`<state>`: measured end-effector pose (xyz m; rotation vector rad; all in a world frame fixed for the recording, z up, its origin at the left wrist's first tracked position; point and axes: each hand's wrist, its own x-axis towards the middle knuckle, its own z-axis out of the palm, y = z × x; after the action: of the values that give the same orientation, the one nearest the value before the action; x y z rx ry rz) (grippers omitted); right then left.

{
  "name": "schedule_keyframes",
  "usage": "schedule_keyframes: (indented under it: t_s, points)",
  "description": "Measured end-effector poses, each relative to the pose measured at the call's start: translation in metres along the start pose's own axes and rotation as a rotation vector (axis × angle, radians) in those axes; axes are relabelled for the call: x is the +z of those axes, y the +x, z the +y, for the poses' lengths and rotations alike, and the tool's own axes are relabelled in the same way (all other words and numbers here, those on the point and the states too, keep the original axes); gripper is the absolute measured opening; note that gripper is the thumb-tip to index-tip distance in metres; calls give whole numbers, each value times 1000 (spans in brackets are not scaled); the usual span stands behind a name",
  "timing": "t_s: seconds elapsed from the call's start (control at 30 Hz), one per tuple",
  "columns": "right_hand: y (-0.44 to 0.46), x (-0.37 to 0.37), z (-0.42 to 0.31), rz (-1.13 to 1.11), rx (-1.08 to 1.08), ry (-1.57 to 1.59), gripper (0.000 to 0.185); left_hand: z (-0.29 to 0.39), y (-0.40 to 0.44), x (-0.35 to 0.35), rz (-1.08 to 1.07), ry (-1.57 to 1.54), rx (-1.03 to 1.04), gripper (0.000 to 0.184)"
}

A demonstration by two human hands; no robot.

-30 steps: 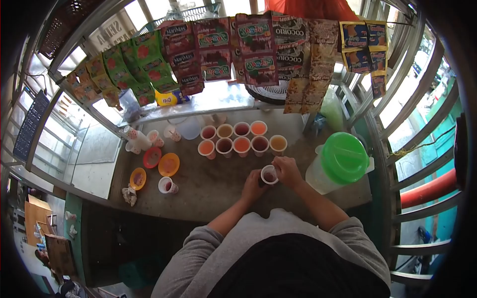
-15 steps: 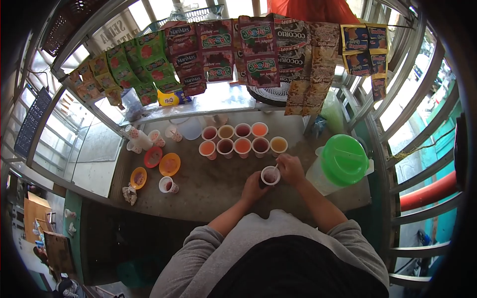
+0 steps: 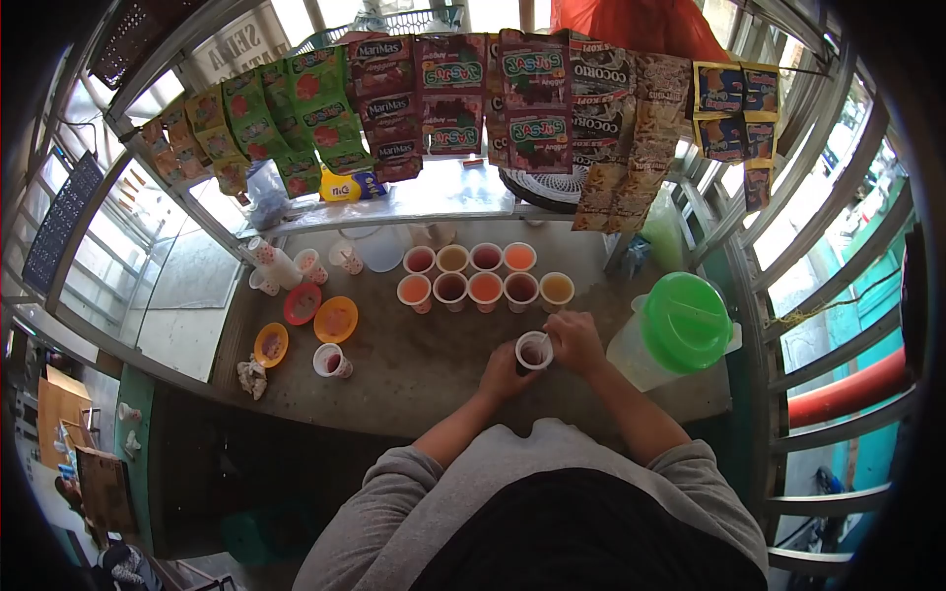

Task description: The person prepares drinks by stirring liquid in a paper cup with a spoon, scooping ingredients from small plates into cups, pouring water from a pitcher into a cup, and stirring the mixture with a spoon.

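My left hand [image 3: 502,375] is wrapped round a paper cup [image 3: 533,363] of dark reddish drink, close to the counter's front. Over that cup's rim, my right hand [image 3: 577,342] pinches the pale handle of a spoon [image 3: 547,343] dipped into the drink; its lower end is hidden. Just beyond my hands stand several filled cups in two rows, among them an orange one [image 3: 485,288], a dark one [image 3: 451,288] and a yellow one [image 3: 557,289]. To the right of my right hand is a clear pitcher with a green lid [image 3: 687,320].
One more cup [image 3: 332,361] stands at the left, near orange plates [image 3: 336,319], a red plate [image 3: 303,303] and a crumpled cloth [image 3: 251,378]. Stacked cups [image 3: 279,269] lie behind them. Drink sachets [image 3: 450,94] hang in strips across the counter's [image 3: 424,369] far side.
My right hand has shifted slightly at the cup's rim, with the spoon still in the drink. The left hand keeps its hold. The whole view has turned a little.
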<state>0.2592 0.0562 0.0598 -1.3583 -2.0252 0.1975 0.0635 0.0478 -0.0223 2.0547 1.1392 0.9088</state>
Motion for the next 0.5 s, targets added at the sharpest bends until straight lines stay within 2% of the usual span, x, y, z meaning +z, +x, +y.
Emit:
schedule_keyframes:
  t_s: [0.07,0.17,0.27,0.33,0.37,0.43,0.47,0.5]
  points:
    - [1,3,2,-67,16,72,10,-2,0,1,57,-17,34,69]
    - [7,-2,-2,17,-1,-81,10,0,1,2,124,-45,21,78]
    - [2,7,-5,-89,102,25,11,2,2,-1,67,-134,-62,76]
    - [11,-4,-15,55,14,-69,13,6,0,-6,62,-160,-82,75]
    - [11,-2,-15,50,5,-69,13,8,0,-9,44,-182,-97,73]
    - [9,2,-17,-163,133,41,14,-1,-2,-2,72,-138,-71,71]
    - [9,2,-17,-167,124,41,14,-6,-3,1,91,-93,-42,69]
    - [11,-3,-21,-72,42,-25,15,-9,-4,2,101,-92,-44,69]
